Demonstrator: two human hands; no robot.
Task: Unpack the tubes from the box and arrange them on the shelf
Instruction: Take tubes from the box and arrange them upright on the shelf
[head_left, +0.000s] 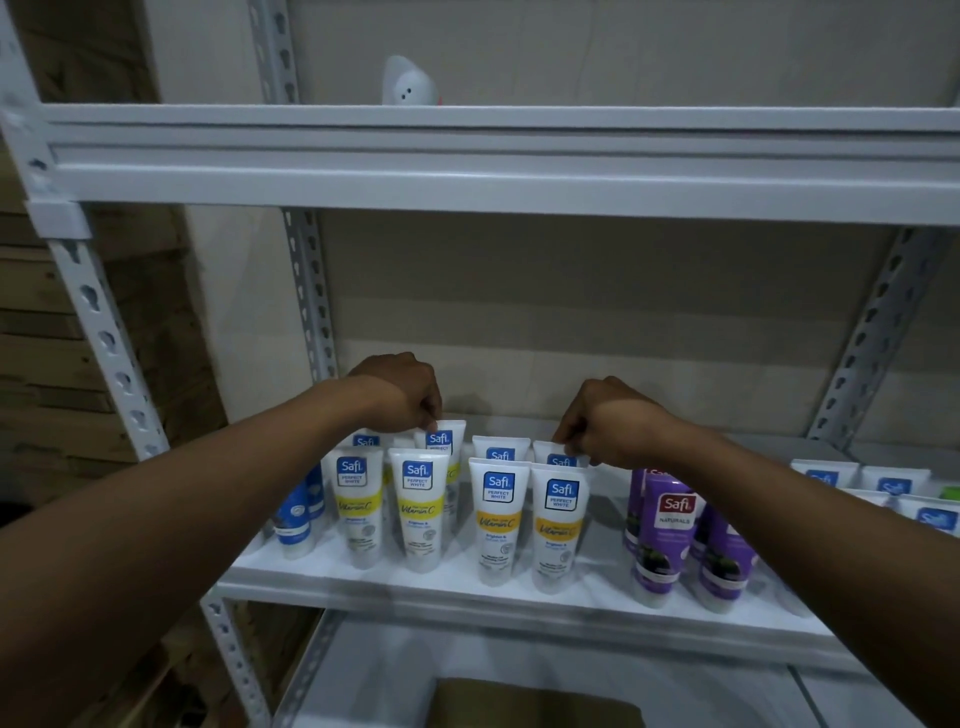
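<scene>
Fingers pinch tubes on the white shelf.

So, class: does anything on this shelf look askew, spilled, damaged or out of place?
Nothing stands out. The white tubes stand cap-down in neat rows on the shelf, the purple packs upright beside them. The left hand and right hand each pinch one by its top; no spill or damage shows.

Glossy plastic tubes, painted metal shelf
</scene>
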